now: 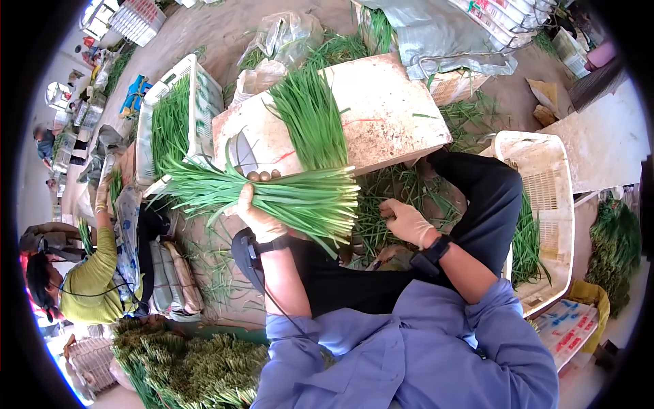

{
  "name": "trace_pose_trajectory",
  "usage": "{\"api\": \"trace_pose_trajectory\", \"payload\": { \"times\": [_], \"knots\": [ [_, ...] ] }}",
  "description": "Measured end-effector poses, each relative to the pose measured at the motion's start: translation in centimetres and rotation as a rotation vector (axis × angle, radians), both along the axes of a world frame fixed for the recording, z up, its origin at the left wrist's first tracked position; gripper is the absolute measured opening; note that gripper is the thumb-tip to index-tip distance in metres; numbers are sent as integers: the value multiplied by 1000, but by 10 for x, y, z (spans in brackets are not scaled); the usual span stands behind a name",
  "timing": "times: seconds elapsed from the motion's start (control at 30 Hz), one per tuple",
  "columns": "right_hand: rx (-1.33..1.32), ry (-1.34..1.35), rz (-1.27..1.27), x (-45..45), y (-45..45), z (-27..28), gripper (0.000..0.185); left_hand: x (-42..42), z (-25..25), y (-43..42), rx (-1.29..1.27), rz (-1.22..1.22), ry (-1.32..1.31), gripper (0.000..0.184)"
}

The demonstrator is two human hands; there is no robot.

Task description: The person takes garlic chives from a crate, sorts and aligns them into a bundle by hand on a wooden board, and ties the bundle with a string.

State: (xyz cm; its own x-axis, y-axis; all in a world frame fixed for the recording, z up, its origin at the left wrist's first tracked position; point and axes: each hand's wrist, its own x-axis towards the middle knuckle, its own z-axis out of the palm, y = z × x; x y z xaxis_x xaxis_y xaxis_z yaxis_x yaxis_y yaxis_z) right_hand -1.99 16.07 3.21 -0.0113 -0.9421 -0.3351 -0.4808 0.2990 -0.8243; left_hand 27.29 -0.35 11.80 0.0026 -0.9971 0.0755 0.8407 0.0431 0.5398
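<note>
My gloved left hand (257, 215) is wrapped round a thick bunch of long green stalks (300, 198), whose pale cut ends point right and whose leaves spread left. My gloved right hand (407, 223) hovers to the right of those ends, fingers curled in; anything between its fingertips is too small to tell. Beyond the held bunch, a second green bunch (310, 116) lies across a stained white board (381, 102). A red strand shows on the board near it. A grey curved item (242, 151) stands at the board's left end.
White crates with greens stand left (206, 102) and right (562, 204) of me. Loose stalks litter the floor. Piled bundles (197, 361) lie at lower left. A co-worker in a yellow-green top (92, 273) works at the left. Plastic bags (289, 34) lie beyond the board.
</note>
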Motion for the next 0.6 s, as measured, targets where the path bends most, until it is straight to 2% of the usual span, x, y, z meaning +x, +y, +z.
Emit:
{"api": "trace_pose_trajectory", "payload": {
  "times": [0.03, 0.07, 0.13, 0.17, 0.2, 0.27, 0.3, 0.33, 0.4, 0.43, 0.47, 0.57, 0.6],
  "knots": [
    [68, -236, -7, 1, -6, 18, 70, -1, 1, 0, -22, -14, -16, 43],
    [188, -501, -16, 1, -6, 38, 80, -3, 3, 2, -16, -41, -2, 44],
    [293, -734, -11, 18, -11, 83, 87, -10, 3, 3, 37, -16, -10, 53],
    [246, -764, 66, 24, -14, 67, 83, -13, 2, 4, 31, -35, 0, 52],
    [228, -788, 80, 31, -19, 77, 60, -13, 1, 3, 22, -53, 7, 51],
    [-12, -32, 135, 22, -29, 60, 40, -10, -2, 3, 32, -62, 6, 52],
    [-235, 220, -61, 19, -28, 36, 39, -8, -2, 3, 16, -80, -4, 49],
    [-265, 71, -183, 6, -34, 31, 36, -7, -2, 2, -1, -98, -11, 45],
    [-322, -77, -192, -11, -38, 38, 44, -7, -1, 2, 15, -104, -21, 45],
    [-238, -246, -154, -9, -39, 68, 57, -9, 0, 4, 31, -113, -28, 46],
    [-382, -74, 4, -8, -41, 90, 69, -13, 2, 6, 40, -131, -16, 47],
    [-545, 43, 233, 8, -49, 104, 80, -19, -2, 5, 111, -160, -29, 51],
    [-441, 106, 216, 13, -51, 101, 65, -21, -4, 4, 130, -174, -29, 54]
  ]
}}
